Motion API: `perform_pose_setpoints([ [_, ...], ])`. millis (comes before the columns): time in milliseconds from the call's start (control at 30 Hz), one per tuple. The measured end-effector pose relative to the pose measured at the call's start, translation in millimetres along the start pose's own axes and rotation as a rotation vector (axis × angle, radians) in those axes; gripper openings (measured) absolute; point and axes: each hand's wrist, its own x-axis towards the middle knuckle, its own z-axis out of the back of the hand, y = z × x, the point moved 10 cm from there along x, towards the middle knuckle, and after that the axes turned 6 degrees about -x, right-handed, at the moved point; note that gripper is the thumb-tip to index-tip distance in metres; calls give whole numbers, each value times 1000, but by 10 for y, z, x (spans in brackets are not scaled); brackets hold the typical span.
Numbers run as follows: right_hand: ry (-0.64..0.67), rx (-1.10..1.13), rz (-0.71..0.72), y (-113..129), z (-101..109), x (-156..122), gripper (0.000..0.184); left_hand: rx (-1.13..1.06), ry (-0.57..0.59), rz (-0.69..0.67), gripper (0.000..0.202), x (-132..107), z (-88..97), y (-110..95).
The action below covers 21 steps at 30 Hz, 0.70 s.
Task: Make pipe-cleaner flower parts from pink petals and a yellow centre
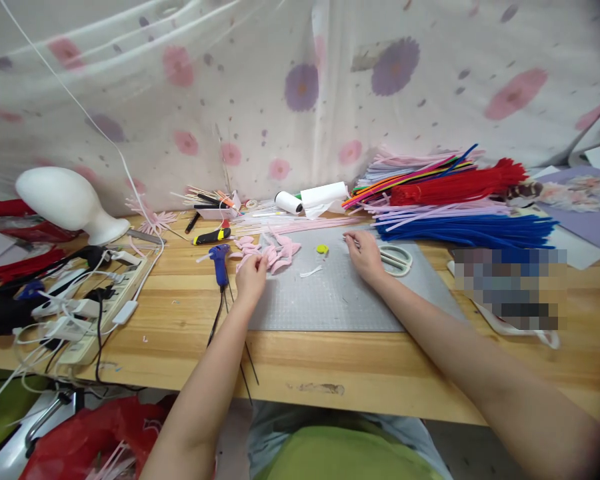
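My left hand point(251, 275) rests at the left edge of the grey cutting mat point(330, 300), fingers curled on a pile of pink pipe-cleaner petals point(273, 253). My right hand point(364, 253) lies on the mat's far side, fingertips pinched on the end of a thin pale pink pipe cleaner point(300, 227) that runs left. White scissors point(397, 260) lie just right of that hand. A small yellow piece point(322, 249) and a white scrap point(311, 271) sit between the hands.
A blue glue gun point(220, 261) stands left of the mat. Bundles of red, blue and pink pipe cleaners point(455, 200) are stacked at the back right. A power strip with cables point(90, 300) and a white foam head point(67, 200) occupy the left. White rolls point(315, 198) lie behind.
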Motion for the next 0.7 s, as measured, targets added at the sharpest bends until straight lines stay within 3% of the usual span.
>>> perform_pose_setpoints([
  [233, -38, -14, -17, -28, 88, -195, 24, 126, -383, 307, 29, -147, 652, 670],
  [333, -17, -26, -36, -53, 57, -204, 24, 214, -546, 319, 38, -233, 806, 843],
  [400, -11, -28, -68, -93, 48, -200, 25, 253, -539, 334, 46, -227, 782, 934],
  [500, -7, -31, -137, -183, 48, -196, 26, 306, -378, 397, 37, -144, 629, 1064],
  [567, 2, -33, -169, -233, 46, -196, 26, 294, -338, 439, 32, -130, 597, 1123],
  [700, 4, -13, -178, -240, 60, -201, 25, 87, -523, 511, 36, -246, 750, 1225],
])
